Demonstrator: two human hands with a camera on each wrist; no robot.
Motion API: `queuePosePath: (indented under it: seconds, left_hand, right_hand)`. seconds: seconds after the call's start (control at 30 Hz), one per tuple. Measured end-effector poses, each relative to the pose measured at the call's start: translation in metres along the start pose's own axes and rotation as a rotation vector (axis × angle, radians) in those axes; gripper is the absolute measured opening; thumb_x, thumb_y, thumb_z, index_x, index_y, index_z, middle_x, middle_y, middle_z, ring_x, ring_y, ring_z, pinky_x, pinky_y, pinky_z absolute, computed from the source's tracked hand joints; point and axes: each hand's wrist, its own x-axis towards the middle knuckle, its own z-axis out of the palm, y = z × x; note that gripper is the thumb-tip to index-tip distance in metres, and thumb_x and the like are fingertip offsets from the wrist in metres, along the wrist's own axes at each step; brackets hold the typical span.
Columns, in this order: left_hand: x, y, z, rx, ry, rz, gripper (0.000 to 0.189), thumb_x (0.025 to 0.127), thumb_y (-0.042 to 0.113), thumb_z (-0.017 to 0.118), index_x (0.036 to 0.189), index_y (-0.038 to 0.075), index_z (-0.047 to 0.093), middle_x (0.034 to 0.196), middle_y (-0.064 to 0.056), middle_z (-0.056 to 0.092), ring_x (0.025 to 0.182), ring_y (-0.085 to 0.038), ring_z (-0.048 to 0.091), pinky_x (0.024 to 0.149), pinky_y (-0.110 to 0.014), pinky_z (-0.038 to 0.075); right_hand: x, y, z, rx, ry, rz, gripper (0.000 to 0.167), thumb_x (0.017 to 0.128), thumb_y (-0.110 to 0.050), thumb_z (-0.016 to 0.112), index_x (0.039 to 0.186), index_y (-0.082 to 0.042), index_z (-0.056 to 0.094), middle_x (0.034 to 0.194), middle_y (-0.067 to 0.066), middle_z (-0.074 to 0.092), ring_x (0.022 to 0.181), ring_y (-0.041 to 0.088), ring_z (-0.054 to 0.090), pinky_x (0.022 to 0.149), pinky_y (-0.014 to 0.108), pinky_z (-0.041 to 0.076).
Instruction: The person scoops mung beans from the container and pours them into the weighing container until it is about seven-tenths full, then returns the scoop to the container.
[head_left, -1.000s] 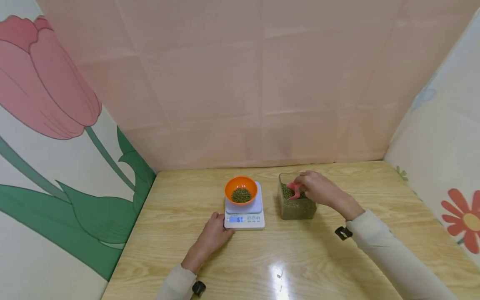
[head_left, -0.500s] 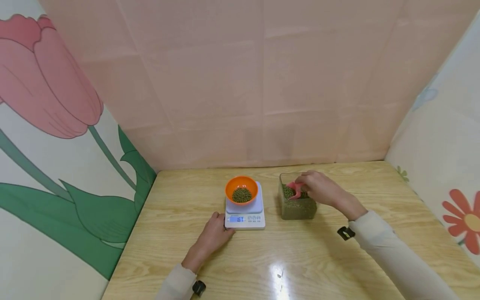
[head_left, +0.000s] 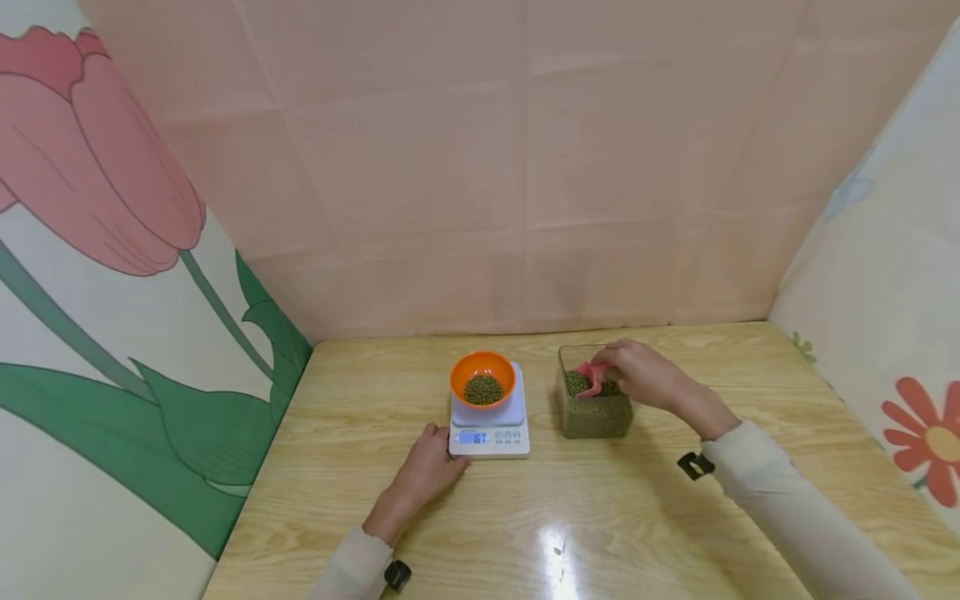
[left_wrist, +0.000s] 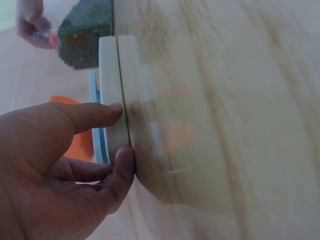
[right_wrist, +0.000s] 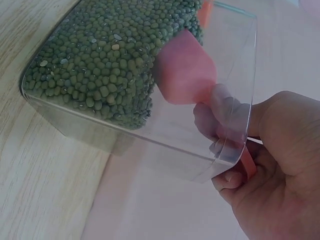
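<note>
A white kitchen scale (head_left: 491,446) stands on the table, its display lit and seeming to read 167. On its platform sits an orange bowl (head_left: 463,367) with green mung beans (head_left: 483,391) inside. My left hand (head_left: 427,467) holds the scale's near left corner; the left wrist view shows the thumb on its front face and curled fingers round the side. To the right is a clear square container (head_left: 596,422) of mung beans (right_wrist: 95,65). My right hand (head_left: 641,375) grips the handle of a pink scoop (right_wrist: 186,70), whose head is inside the container, against the beans.
The wooden table (head_left: 352,392) reaches back to a pink cloth-like backdrop (head_left: 480,167). Walls with a painted tulip (head_left: 135,167) and a red flower (head_left: 941,442) flank it. Light glares off the table's front (head_left: 557,558).
My right forearm has shifted slightly to the right while the scoop stays in the container. The left hand, scale and bowl hold their places, and the display looks unchanged.
</note>
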Motion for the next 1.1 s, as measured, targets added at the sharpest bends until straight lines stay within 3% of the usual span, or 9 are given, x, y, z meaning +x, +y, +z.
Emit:
queuePosePath:
  seconds: [0.23,0.77,1.1]
  left_hand:
    - [0.001,-0.001,-0.001,0.025,0.015,0.041,0.042,0.095,0.015,0.079,0.133,0.001,0.069,0.104,-0.010,0.064,0.090,-0.020,0.050,0.073,-0.033,0.049]
    - [0.001,-0.001,0.000,0.010,0.003,0.014,0.045,0.096,0.017,0.079,0.137,0.001,0.067,0.110,-0.010,0.063,0.093,-0.020,0.051,0.077,-0.035,0.051]
    - [0.001,0.000,-0.001,0.019,0.016,0.015,0.045,0.095,0.015,0.079,0.136,0.001,0.068,0.109,-0.011,0.064,0.093,-0.020,0.051,0.076,-0.034,0.051]
  right_hand:
    - [-0.002,0.001,-0.001,0.009,0.011,0.008,0.015,0.096,0.004,0.072,0.109,0.002,0.078,0.107,0.016,0.077,0.102,0.038,0.073,0.087,0.053,0.060]
    - [-0.010,0.006,-0.003,0.039,0.026,0.033,0.016,0.098,0.000,0.071,0.112,0.001,0.078,0.108,0.013,0.076,0.101,0.033,0.072,0.086,0.051,0.059]
    - [-0.015,0.011,0.001,0.060,0.029,0.052,0.019,0.100,-0.003,0.071,0.118,0.000,0.076,0.114,0.016,0.076,0.106,0.038,0.072,0.090,0.054,0.059]
